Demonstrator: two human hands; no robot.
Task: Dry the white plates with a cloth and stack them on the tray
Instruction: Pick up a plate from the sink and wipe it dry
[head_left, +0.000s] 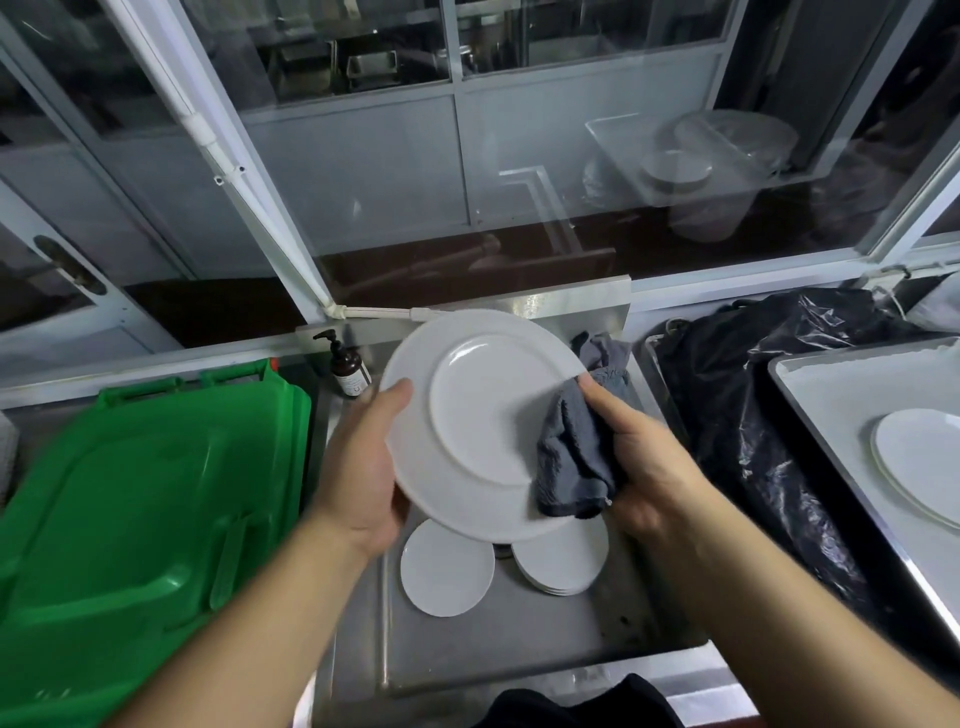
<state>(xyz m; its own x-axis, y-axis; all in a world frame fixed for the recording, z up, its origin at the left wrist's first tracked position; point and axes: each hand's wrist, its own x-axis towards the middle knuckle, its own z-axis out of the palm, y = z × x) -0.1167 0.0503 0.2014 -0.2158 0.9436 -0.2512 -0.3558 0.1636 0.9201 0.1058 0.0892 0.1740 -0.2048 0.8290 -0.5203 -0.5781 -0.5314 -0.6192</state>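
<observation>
My left hand (363, 462) grips the left rim of a large white plate (478, 410), held tilted above the steel sink with its underside toward me. My right hand (639, 462) holds a grey cloth (571, 457) bunched against the plate's right side. Below the plate, in the sink, lie a single small white plate (447, 569) and a short stack of white plates (563, 564). At the far right a metal tray (810, 395) carries white plates (919, 457).
A green plastic bin lid (140, 514) fills the left. A brown pump bottle (348, 366) stands behind the sink (519, 639). A black plastic bag (743, 415) lies between sink and tray. More grey cloth (605, 353) sits at the sink's back right. Glass panels rise behind.
</observation>
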